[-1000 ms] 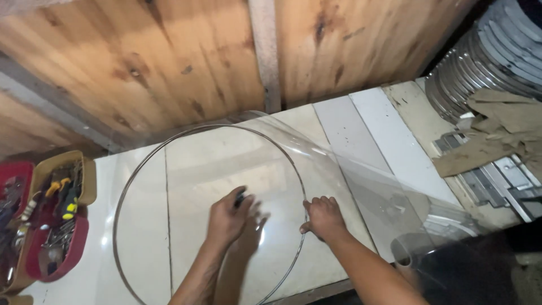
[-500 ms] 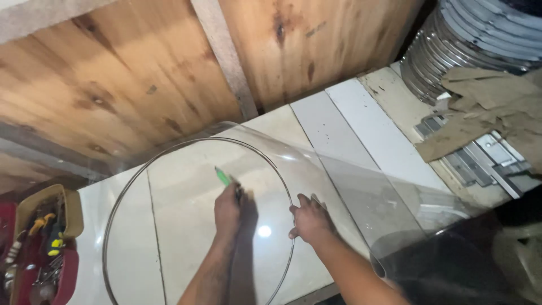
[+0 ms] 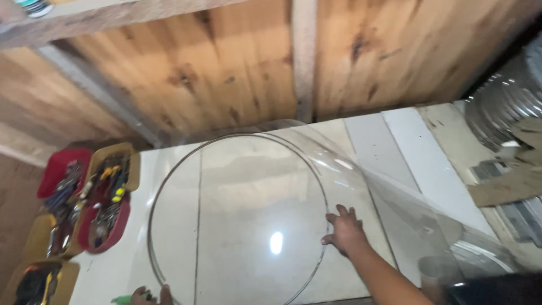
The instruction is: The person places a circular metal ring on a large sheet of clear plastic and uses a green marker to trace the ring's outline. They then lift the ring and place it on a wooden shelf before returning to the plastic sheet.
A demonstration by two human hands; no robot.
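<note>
Behind the pale counter [image 3: 429, 169] stands a wall of wooden boards [image 3: 226, 73] with an upright wooden post [image 3: 304, 56]. At the left edge lie red and tan trays of hand tools [image 3: 104, 195], close beside each other. At the far right, pieces of brown cardboard [image 3: 508, 183] rest near a stack of shiny metal rings [image 3: 502, 104].

Clear plastic sheet [image 3: 361, 186] w/ metal ring [image 3: 237, 220], flat on bench.
</note>
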